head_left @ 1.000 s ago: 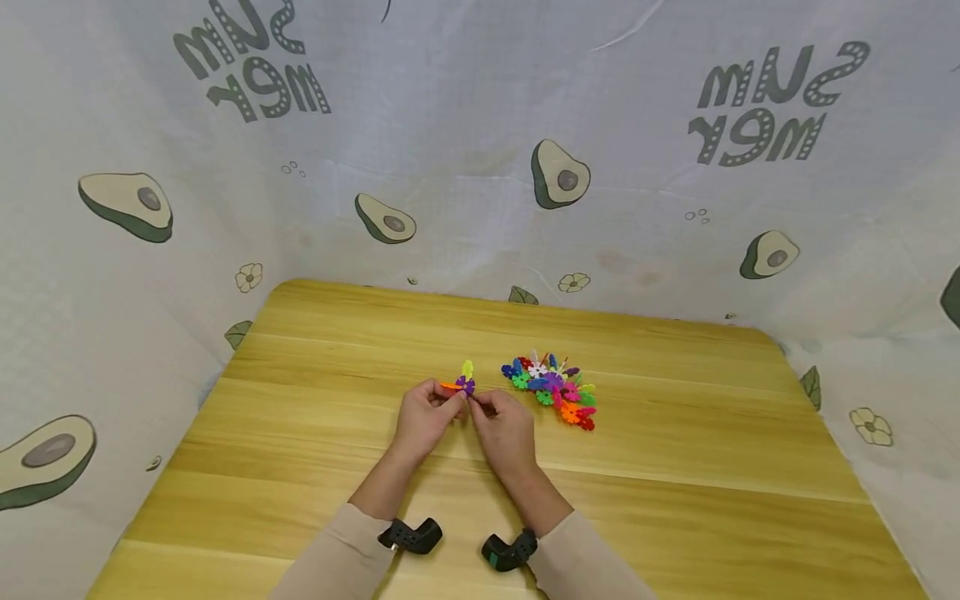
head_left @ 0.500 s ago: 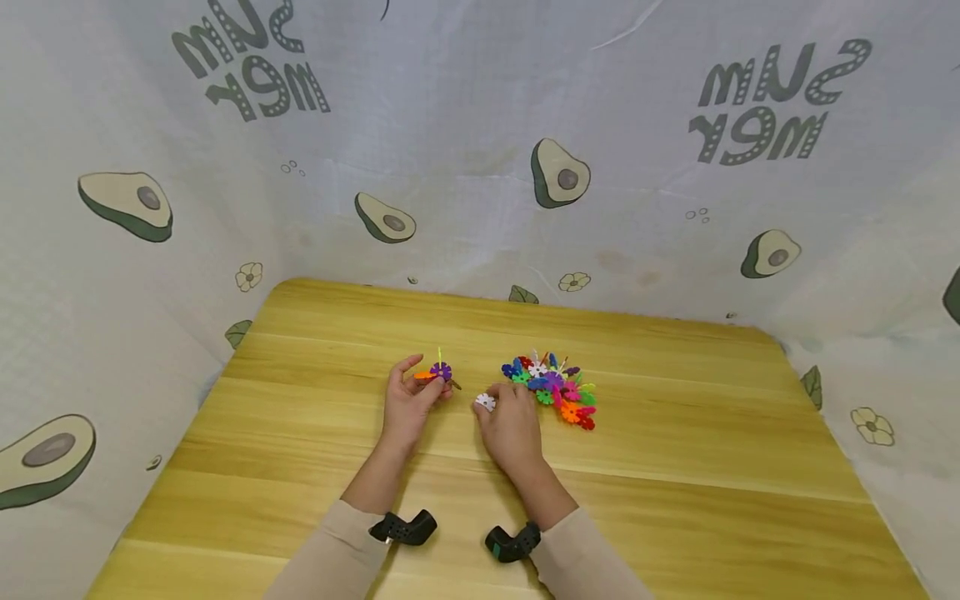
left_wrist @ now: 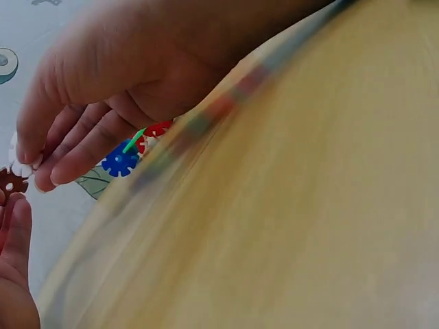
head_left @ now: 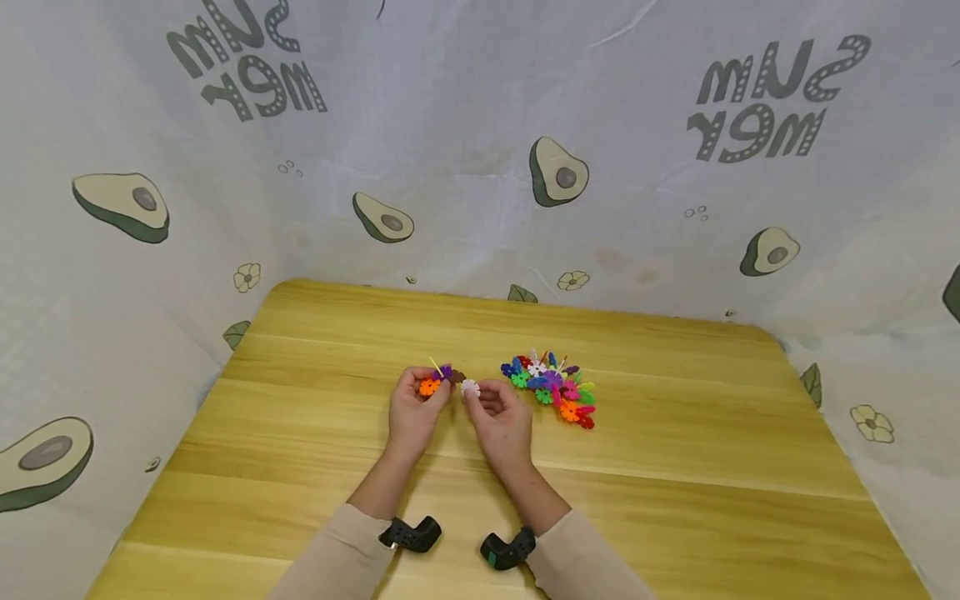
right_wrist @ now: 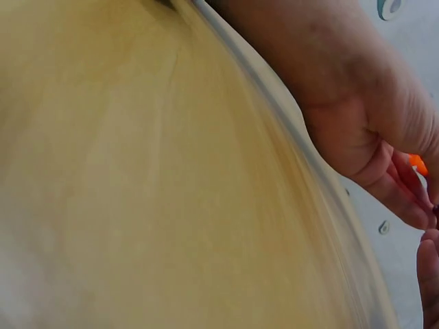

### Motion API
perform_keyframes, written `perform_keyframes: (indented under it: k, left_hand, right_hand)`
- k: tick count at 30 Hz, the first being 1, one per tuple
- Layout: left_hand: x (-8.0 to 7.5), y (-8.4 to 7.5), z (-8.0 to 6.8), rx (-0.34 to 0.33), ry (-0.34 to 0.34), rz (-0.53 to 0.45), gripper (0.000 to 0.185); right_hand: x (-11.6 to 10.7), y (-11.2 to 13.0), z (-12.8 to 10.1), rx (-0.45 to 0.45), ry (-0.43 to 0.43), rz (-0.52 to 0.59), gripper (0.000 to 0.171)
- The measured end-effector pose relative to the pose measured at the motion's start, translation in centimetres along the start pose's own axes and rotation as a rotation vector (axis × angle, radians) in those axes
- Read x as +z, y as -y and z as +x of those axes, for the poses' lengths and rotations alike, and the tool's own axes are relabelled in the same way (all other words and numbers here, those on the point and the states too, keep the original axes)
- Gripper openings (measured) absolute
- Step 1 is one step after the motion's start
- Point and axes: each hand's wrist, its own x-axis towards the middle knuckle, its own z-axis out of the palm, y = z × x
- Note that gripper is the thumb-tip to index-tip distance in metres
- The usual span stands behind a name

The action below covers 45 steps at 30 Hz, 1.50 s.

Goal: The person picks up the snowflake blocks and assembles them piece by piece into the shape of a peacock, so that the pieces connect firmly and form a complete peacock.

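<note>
In the head view my left hand (head_left: 429,390) pinches a small cluster of snowflake pieces (head_left: 438,379), orange, purple and brown with a thin yellow one sticking up. My right hand (head_left: 476,400) pinches a single white snowflake piece (head_left: 470,387) right beside that cluster, almost touching it. In the left wrist view the right hand's fingers (left_wrist: 75,147) hold the white piece (left_wrist: 15,159) next to the brown piece (left_wrist: 9,182). The right wrist view shows the left hand's fingers (right_wrist: 394,185) with the orange piece (right_wrist: 417,163) behind them.
A heap of coloured snowflake pieces (head_left: 551,387) lies on the wooden table (head_left: 675,467) just right of my right hand. An avocado-print cloth (head_left: 480,167) walls the table in at the back and on both sides.
Half a second ago the hands were apart, the right one holding the white piece closer to the heap. The hands have come together, bringing the white piece against the cluster.
</note>
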Motion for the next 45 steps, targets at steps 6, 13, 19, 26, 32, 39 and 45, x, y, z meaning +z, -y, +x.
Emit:
perform_keyframes:
  k: [6, 13, 19, 26, 32, 39, 45]
  left_hand:
    - [0.3, -0.1, -0.5, 0.162, 0.015, 0.149, 0.020]
    - [0.5, -0.5, -1.1, 0.366, 0.052, 0.325, 0.021]
    - [0.8, -0.6, -1.1, 0.372, 0.078, 0.362, 0.023]
    - [0.1, -0.5, -0.9, 0.157, 0.359, 0.120, 0.062]
    - [-0.4, -0.8, -0.5, -0.109, 0.373, -0.036, 0.041]
    - [-0.6, -1.0, -0.1, -0.223, 0.254, -0.198, 0.031]
    - [-0.9, -0.9, 0.1, -0.238, 0.223, -0.207, 0.018]
  right_hand:
    - [0.1, 0.3, 0.0, 0.047, -0.010, 0.022, 0.014]
    - [0.0, 0.6, 0.0, 0.065, -0.009, -0.004, 0.013]
    - [-0.1, 0.5, 0.1, 0.077, -0.028, -0.039, 0.015]
    - [-0.7, 0.2, 0.7, -0.057, -0.050, -0.231, 0.010]
    - [-1.2, 0.6, 1.0, -0.266, 0.082, -0.433, 0.010]
    - [-3.3, 3.2, 2.5, -0.386, 0.079, -0.534, 0.018]
    - [-7.5, 3.5, 4.9, -0.062, -0.183, -0.772, 0.029]
